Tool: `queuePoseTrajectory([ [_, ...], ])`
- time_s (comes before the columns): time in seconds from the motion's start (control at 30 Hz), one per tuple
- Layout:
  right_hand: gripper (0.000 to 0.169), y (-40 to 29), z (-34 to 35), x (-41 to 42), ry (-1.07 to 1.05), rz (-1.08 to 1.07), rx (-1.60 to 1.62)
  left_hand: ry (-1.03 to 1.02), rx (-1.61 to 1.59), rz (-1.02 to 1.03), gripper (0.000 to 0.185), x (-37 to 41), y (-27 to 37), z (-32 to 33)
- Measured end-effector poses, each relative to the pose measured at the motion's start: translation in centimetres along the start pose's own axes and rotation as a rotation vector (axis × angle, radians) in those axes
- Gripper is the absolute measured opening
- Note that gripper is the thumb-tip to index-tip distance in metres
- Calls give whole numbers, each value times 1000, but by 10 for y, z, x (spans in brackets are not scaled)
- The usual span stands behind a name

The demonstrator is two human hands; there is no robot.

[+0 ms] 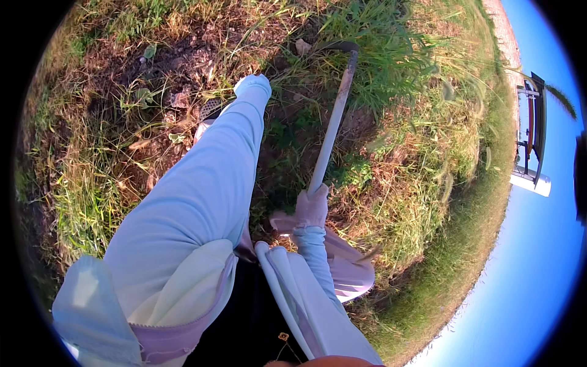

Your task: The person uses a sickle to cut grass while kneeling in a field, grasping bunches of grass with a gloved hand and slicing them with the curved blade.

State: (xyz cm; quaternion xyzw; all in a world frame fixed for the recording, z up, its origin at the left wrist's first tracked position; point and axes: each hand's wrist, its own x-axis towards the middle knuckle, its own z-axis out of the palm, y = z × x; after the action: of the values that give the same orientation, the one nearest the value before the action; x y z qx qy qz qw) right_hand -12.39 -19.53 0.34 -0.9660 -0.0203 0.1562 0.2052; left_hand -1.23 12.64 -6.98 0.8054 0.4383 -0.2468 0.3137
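My right hand [312, 206], in a pale work glove, is closed around the lower end of a pale straight handle. The handle belongs to a hand tool [334, 119] with a bent dark metal head, a sickle or a hoe; which one is unclear. Its head lies at the edge of a green grass clump [390, 59], partly hidden by blades. My left arm reaches forward in a light blue sleeve [197, 174]. The sleeve's cuff ends over soil and dry grass, left of the tool; the left hand itself is out of view.
Uneven ground with reddish soil [183, 64], dry stalks and green weeds [357, 169] surrounds me. A small pale stone or clod [302, 47] lies beside the tool's head. Seed heads stand at the right. Far off at the right edge is a dark-framed structure [532, 133] under blue sky.
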Motion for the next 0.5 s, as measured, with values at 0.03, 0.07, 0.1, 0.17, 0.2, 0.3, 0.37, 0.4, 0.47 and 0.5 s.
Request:
queuePoseTrajectory([
  [0.03,37,-8,3,13,-14,-45,-25,24,-5,-19,40,2,-6,-4],
  [0.07,36,-11,2,21,-32,-15,-56,3,-29,-30,42,5,1,-1],
  [0.1,34,-12,5,31,-72,0,-91,-1,-30,-41,43,3,2,-2],
  [0.17,33,1,8,35,-100,31,-154,-11,-28,-58,45,0,8,-4],
  [0.2,32,13,11,30,-97,30,-187,6,-32,-73,45,9,4,0],
  [0.3,33,74,19,0,-173,107,-231,47,-50,-86,45,33,-6,7],
  [0.37,34,97,14,-34,-182,172,1,41,-32,-36,42,14,3,0],
  [0.4,34,100,12,-53,-182,201,118,85,41,44,38,5,5,-4],
  [0.47,34,93,7,-73,-190,240,357,134,17,101,36,20,1,0],
  [0.5,34,84,3,-73,-279,316,468,166,2,120,35,28,-4,0],
])
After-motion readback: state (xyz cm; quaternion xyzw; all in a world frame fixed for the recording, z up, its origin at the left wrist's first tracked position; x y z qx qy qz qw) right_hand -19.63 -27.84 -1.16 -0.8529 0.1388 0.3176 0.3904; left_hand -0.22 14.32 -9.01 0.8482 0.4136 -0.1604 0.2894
